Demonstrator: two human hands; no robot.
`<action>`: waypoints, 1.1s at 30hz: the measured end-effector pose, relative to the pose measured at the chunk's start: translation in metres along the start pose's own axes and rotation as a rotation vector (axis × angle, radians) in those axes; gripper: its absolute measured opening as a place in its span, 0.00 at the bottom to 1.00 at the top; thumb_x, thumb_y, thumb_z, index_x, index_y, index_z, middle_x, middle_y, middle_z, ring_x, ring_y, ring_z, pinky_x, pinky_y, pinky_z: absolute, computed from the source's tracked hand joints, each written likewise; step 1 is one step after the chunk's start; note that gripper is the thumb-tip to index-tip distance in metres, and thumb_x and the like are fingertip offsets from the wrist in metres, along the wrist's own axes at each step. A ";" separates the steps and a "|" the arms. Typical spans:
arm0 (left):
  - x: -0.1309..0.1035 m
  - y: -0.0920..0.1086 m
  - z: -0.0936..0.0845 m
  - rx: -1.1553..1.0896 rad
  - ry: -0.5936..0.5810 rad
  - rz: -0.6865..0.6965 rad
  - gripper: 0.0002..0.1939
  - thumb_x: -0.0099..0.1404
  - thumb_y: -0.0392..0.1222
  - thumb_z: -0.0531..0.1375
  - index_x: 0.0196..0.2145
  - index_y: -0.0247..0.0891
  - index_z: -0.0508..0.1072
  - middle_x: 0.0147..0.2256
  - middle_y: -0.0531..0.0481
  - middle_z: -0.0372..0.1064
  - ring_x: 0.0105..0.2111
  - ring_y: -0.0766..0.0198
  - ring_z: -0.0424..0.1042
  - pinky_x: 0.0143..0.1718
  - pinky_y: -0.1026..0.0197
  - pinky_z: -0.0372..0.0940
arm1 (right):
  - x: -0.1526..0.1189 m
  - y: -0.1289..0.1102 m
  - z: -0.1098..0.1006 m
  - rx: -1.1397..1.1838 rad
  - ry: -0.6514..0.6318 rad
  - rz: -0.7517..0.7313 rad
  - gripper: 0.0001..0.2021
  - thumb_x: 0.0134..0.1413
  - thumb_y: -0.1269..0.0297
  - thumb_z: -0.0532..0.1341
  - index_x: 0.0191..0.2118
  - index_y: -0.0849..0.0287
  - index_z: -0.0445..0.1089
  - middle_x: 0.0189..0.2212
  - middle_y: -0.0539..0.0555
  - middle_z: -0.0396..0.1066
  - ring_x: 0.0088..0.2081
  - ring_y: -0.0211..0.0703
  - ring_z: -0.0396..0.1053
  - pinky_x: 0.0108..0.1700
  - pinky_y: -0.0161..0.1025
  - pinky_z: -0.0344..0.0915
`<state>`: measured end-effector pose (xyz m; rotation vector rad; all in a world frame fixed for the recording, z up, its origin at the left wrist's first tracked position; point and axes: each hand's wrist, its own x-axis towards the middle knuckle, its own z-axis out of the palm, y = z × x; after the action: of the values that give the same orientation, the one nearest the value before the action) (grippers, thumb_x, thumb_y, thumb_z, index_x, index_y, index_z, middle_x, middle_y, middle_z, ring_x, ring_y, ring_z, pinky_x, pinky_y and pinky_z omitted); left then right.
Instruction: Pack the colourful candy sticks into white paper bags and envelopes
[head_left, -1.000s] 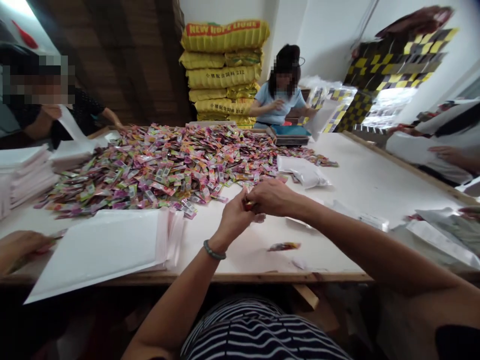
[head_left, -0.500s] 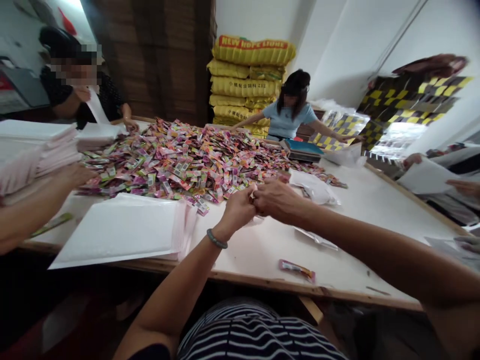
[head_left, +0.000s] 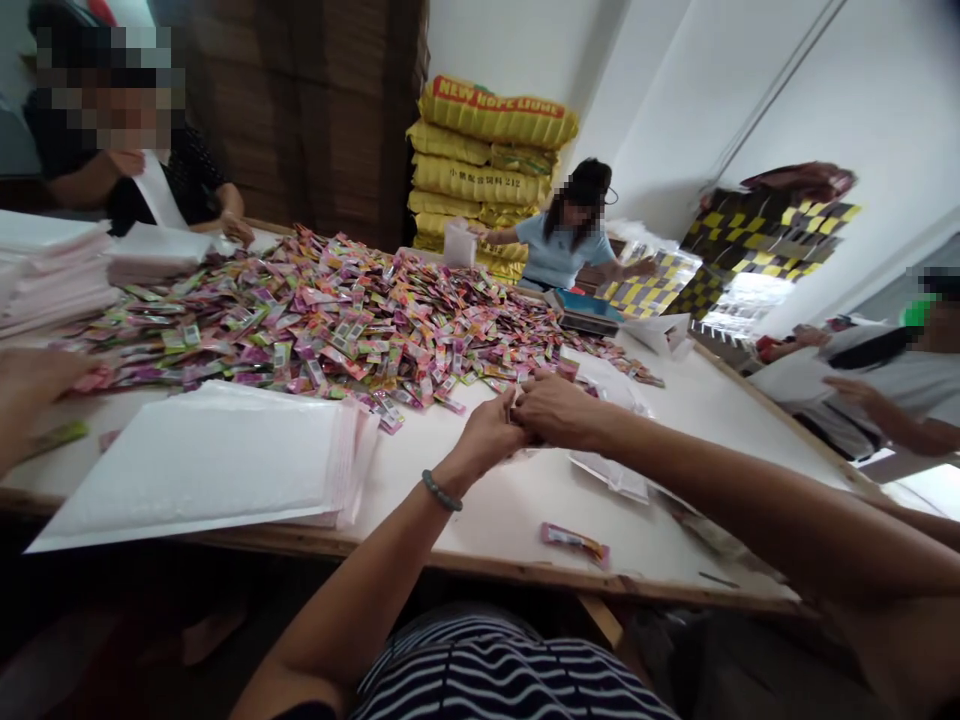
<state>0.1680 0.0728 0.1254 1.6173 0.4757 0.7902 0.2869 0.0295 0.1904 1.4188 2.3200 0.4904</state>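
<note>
Translucent white rectangular bag (head_left: 459, 243) rose, upper centre. Your left hand (head_left: 489, 432), right hand (head_left: 556, 408) meet mid-frame, grip hidden; likely fine fingerwork; next needs steadiness.

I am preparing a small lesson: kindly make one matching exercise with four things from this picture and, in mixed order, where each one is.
Things
1. Beaded bracelet
2. Yellow sacks
3. Heap of packets
4. Nearest white envelopes

Places
A. Stacked beyond the table
B. Overhanging the table's front edge
C. Spread across the table
D. Around the left wrist

Pairs: 1-D, 2-A, 3-C, 4-B
</note>
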 end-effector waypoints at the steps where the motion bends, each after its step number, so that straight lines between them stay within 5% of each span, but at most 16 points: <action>1: 0.001 0.001 0.000 -0.030 0.002 0.010 0.25 0.43 0.33 0.60 0.42 0.35 0.73 0.21 0.60 0.62 0.20 0.73 0.55 0.20 0.69 0.50 | -0.002 0.002 -0.003 0.015 -0.003 0.000 0.06 0.53 0.73 0.59 0.31 0.63 0.74 0.30 0.58 0.75 0.33 0.44 0.67 0.38 0.42 0.49; 7: 0.007 0.020 -0.012 -0.313 0.086 -0.015 0.22 0.38 0.33 0.57 0.36 0.35 0.71 0.22 0.60 0.61 0.17 0.75 0.53 0.17 0.69 0.47 | -0.020 0.025 -0.044 0.124 0.201 0.103 0.20 0.51 0.61 0.64 0.50 0.58 0.70 0.46 0.61 0.72 0.49 0.57 0.64 0.49 0.49 0.53; 10: 0.006 0.022 -0.018 -0.390 0.115 -0.043 0.23 0.38 0.34 0.56 0.37 0.36 0.73 0.20 0.61 0.58 0.15 0.76 0.48 0.16 0.69 0.44 | -0.026 0.033 -0.055 0.299 0.307 0.107 0.21 0.57 0.56 0.60 0.54 0.56 0.68 0.53 0.61 0.68 0.53 0.56 0.63 0.53 0.52 0.56; 17: 0.000 0.012 -0.022 -0.172 0.177 -0.042 0.11 0.39 0.37 0.55 0.25 0.36 0.70 0.16 0.60 0.56 0.15 0.73 0.52 0.15 0.68 0.48 | 0.005 0.006 -0.017 0.714 0.315 0.082 0.13 0.66 0.62 0.50 0.46 0.60 0.69 0.40 0.56 0.73 0.41 0.42 0.68 0.45 0.41 0.63; 23: -0.008 0.023 -0.041 -0.106 0.209 -0.025 0.17 0.40 0.35 0.55 0.32 0.36 0.71 0.19 0.61 0.59 0.15 0.75 0.51 0.15 0.70 0.48 | -0.011 0.001 -0.013 0.577 0.757 0.010 0.16 0.61 0.52 0.58 0.47 0.59 0.69 0.49 0.59 0.69 0.50 0.49 0.62 0.51 0.45 0.57; 27: -0.012 0.031 -0.044 -0.008 0.305 -0.095 0.13 0.41 0.36 0.56 0.29 0.35 0.70 0.19 0.59 0.61 0.14 0.75 0.52 0.14 0.69 0.48 | -0.015 -0.002 0.001 0.437 0.737 -0.058 0.13 0.65 0.62 0.53 0.33 0.58 0.72 0.32 0.55 0.73 0.39 0.45 0.64 0.43 0.42 0.56; 30: -0.013 0.040 -0.042 0.048 0.323 -0.075 0.13 0.45 0.38 0.57 0.31 0.35 0.72 0.17 0.60 0.60 0.13 0.75 0.52 0.13 0.69 0.48 | -0.011 0.001 0.005 0.462 0.727 0.016 0.14 0.65 0.66 0.51 0.35 0.58 0.73 0.33 0.57 0.74 0.40 0.45 0.65 0.44 0.42 0.56; 33: -0.011 0.040 -0.041 0.050 0.291 -0.125 0.10 0.44 0.38 0.58 0.28 0.34 0.71 0.16 0.60 0.59 0.11 0.75 0.52 0.12 0.69 0.45 | -0.007 0.007 0.008 0.613 0.567 -0.008 0.12 0.64 0.69 0.51 0.39 0.59 0.73 0.36 0.57 0.75 0.39 0.43 0.68 0.42 0.40 0.59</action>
<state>0.1262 0.0856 0.1645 1.5075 0.8014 0.9294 0.2991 0.0266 0.1872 1.6909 3.1195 0.1890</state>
